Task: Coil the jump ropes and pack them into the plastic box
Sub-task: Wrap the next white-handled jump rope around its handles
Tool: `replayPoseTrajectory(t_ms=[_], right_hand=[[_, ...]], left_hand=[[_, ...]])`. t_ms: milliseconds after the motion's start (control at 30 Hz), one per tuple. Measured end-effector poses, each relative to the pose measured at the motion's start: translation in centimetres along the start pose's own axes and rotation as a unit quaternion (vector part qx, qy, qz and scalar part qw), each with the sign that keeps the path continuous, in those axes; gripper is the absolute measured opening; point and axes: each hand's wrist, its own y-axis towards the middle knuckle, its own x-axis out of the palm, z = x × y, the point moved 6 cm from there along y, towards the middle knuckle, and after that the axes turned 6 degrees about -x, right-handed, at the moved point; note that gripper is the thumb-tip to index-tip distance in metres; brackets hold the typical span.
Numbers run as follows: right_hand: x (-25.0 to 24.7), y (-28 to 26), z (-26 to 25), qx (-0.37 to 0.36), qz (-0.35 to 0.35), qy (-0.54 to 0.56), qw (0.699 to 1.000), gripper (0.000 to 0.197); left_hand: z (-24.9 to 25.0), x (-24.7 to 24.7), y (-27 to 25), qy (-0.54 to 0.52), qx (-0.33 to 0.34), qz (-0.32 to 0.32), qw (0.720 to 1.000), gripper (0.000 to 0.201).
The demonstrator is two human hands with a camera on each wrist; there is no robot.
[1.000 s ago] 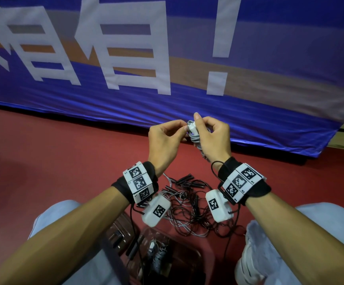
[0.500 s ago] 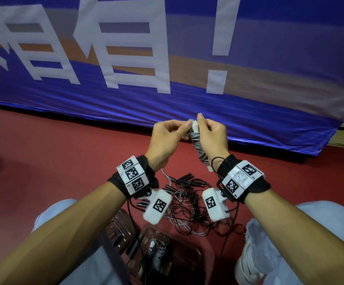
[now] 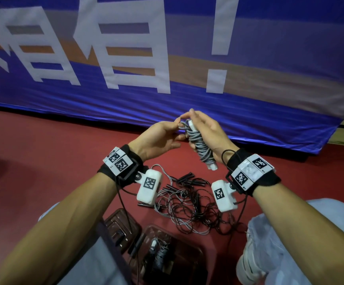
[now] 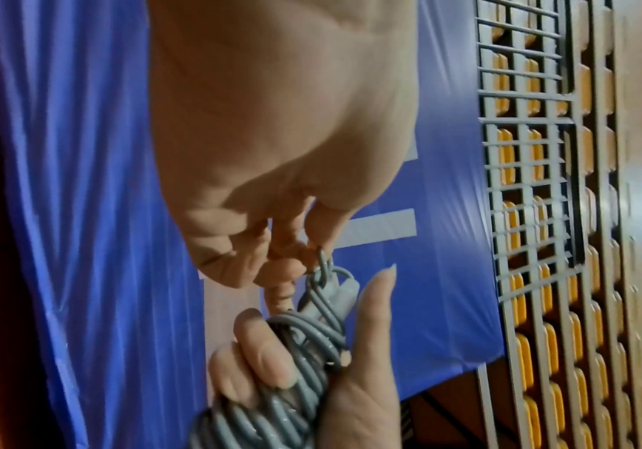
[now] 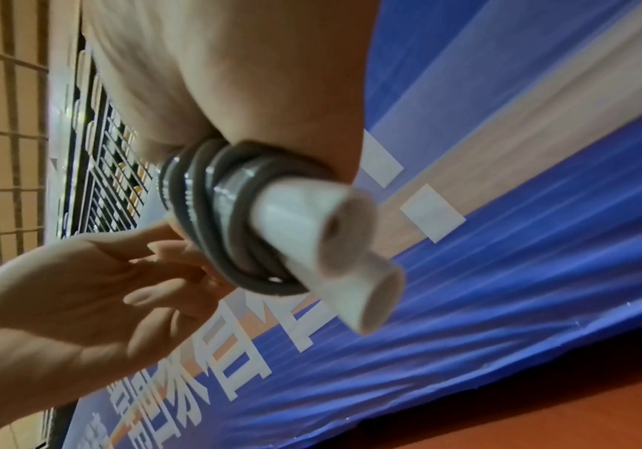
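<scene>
Gripping the grey rope (image 3: 200,143), the right hand (image 3: 207,134) has fingers curled round a bundle wound over two white handles (image 5: 325,240), index finger raised straight beside the top. Handle ends stick out below the palm, side by side, coils stopping just short of them. At the top of the bundle the left hand (image 3: 156,138) pinches a loop of the same rope between thumb and fingertips (image 4: 292,267), other fingers loosely spread; that pinch sits just above the right hand's grip, the two hands nearly touching. Bundle is held in the air, tilted, top end away from the body, over the red floor (image 3: 33,161).

Below the grip, on the floor between the knees, lies a loose tangle of black and grey ropes (image 3: 189,204) with black handles at its far edge. Nearer the body than the tangle is the clear plastic box (image 3: 189,251), with a coiled grey rope and dark pieces inside; a second clear tray (image 3: 121,223) sits touching it on the left-hand side, contents unclear. Beyond the grip hangs a blue banner (image 3: 269,58) with white characters. Past the banner, in the wrist views, a grey railing (image 4: 534,182) with yellow seats behind it.
</scene>
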Motion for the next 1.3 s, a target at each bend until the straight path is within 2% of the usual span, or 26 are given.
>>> replayPoseTrajectory(t_ms=[100,167,233,433,500,600,667,767,833,967,1167,1300], right_hand=[[0.4,-0.5,-0.9,-0.064,-0.033,-0.091,0.993,0.029],[0.2,-0.6,-0.7,-0.068,-0.023,-0.108,0.992,0.025],[-0.1,-0.8,-0.3,-0.066,-0.018,-0.123,0.990,0.024],[0.2,-1.1,-0.3,-0.095,-0.061,-0.216,0.970,0.031],[0.5,-1.1,0.3,-0.107,-0.059,-0.317,0.941,0.033],[0.9,-1.5,1.3,-0.109,-0.014,-0.520,0.847,0.032],[1.3,-1.7,1.4,-0.135,0.002,-0.552,0.823,0.033],[1.3,-1.5,1.4,-0.161,-0.007,-0.537,0.828,0.038],[1.3,-1.5,1.7,-0.166,-0.021,-0.527,0.834,0.034],[1.2,-1.8,2.6,-0.152,-0.050,-0.524,0.837,0.025],[1.4,-1.9,4.1,-0.132,-0.074,-0.584,0.797,0.021],[1.4,-2.2,4.9,-0.098,-0.061,-0.595,0.795,0.018]], left_hand=[[0.9,-0.3,-0.5,0.120,0.046,0.023,0.991,0.034],[0.9,-0.6,-0.6,0.150,0.056,0.031,0.987,0.036],[0.5,-1.0,-0.6,0.162,0.053,0.041,0.985,0.034],[0.3,-1.2,-1.2,0.193,0.010,0.047,0.980,0.037],[-0.3,-1.2,-1.2,0.228,-0.006,0.080,0.970,0.032],[-0.9,-1.7,-0.9,0.275,-0.032,0.150,0.949,0.031],[-0.5,-2.1,-0.8,0.303,-0.015,0.174,0.937,0.041],[0.5,-2.6,-1.0,0.318,0.032,0.201,0.926,0.036],[0.5,-2.8,-1.2,0.334,0.064,0.217,0.915,0.040],[-0.2,-2.6,-1.6,0.412,0.091,0.256,0.870,0.045],[-1.0,-2.2,-1.8,0.482,0.101,0.308,0.814,0.041],[-1.9,-2.5,-1.5,0.490,0.091,0.318,0.806,0.047]])
